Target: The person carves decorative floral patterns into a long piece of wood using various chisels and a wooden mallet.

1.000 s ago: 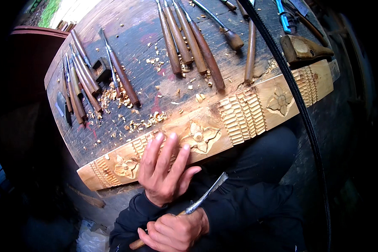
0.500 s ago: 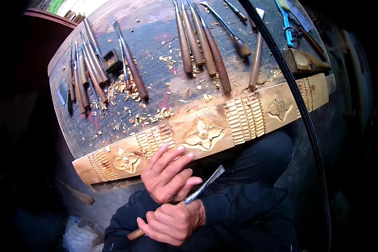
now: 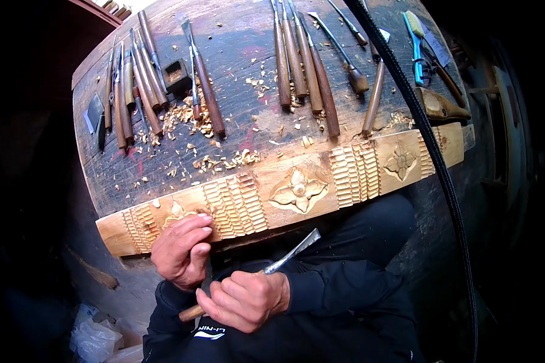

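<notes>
A long pale wooden board (image 3: 231, 206), carved with flowers and rows of small notches, lies along the table's near edge. My left hand (image 3: 181, 249) rests its fingertips on the board, over the leftmost carved flower (image 3: 174, 212) and partly covering it. Its fingers are stretched out, slightly bent, with nothing in them. In front of my body, my right hand (image 3: 249, 300) is closed round the wooden handle of a chisel (image 3: 295, 249). The metal blade points up and right, below the board and apart from it; the handle's end sticks out at lower left.
Several chisels (image 3: 313, 75) and more at the left (image 3: 142, 78) lie on the dark table (image 3: 242, 36), among wood shavings (image 3: 184, 118). A wooden mallet (image 3: 439, 104) and blue brush (image 3: 415, 45) lie at far right. A black cable (image 3: 433, 142) hangs across the right side.
My left hand has moved left and down from near the notched rows onto the leftmost flower. My right hand keeps its hold on the chisel. The view has shifted slightly.
</notes>
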Tool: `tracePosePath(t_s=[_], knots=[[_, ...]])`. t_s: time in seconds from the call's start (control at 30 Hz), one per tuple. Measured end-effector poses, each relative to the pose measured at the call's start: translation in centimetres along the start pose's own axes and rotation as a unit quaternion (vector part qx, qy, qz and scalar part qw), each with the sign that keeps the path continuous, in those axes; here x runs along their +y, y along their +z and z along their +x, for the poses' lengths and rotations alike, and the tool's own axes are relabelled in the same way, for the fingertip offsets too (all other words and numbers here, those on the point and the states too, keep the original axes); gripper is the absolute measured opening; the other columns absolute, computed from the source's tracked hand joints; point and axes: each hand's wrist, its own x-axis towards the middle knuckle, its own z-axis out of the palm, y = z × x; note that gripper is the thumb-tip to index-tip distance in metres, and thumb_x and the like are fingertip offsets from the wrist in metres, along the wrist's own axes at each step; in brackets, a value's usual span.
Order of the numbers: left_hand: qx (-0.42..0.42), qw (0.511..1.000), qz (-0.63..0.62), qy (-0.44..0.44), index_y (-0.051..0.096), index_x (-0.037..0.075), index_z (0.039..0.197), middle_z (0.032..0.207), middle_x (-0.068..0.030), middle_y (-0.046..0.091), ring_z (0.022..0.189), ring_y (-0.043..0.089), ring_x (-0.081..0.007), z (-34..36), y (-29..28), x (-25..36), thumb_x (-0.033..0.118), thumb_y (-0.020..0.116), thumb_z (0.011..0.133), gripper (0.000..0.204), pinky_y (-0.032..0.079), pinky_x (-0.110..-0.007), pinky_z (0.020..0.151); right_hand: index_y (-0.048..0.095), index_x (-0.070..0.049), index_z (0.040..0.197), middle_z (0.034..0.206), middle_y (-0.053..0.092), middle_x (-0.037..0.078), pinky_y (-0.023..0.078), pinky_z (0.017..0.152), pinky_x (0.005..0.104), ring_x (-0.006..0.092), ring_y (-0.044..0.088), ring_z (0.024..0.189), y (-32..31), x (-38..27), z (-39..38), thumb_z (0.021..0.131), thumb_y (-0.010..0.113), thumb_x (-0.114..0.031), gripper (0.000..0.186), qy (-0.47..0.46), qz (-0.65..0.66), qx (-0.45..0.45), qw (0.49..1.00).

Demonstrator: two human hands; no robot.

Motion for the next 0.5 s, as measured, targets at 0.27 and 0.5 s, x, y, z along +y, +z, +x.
tracePosePath(t_s=[0.27, 0.5], knots=[[-0.068, 0.904, -0.386, -0.173, 0.075, -0.011, 0.113, 0.113, -0.0316, 0.077, 0.107, 0.077, -0.0401, -1.3, -5.1, -2.9, 0.094, 0.034, 0.099, 0.114, 0.061, -0.050, 0.099, 0.073, 0.012, 0.112, 0.076, 0.060, 0.005, 0.040, 0.055, 0.0299, 0.0140, 0.060, 0.064, 2.3, 2.0, 1.8, 0.089, 0.071, -0.016, 0.036, 0.013, -0.032, -0.015, 0.999], [-0.084, 0.910, -0.382, -0.135, 0.077, -0.015, 0.111, 0.111, -0.0357, 0.078, 0.106, 0.080, -0.0430, -0.7, -7.6, -5.1, 0.100, 0.037, 0.093, 0.123, 0.063, -0.048, 0.098, 0.074, 0.011, 0.106, 0.076, 0.061, 0.007, 0.045, 0.056, 0.0316, 0.0174, 0.063, 0.065, 5.9, 3.5, 3.3, 0.087, 0.070, -0.014, 0.032, 0.021, -0.034, 0.020, 0.999]])
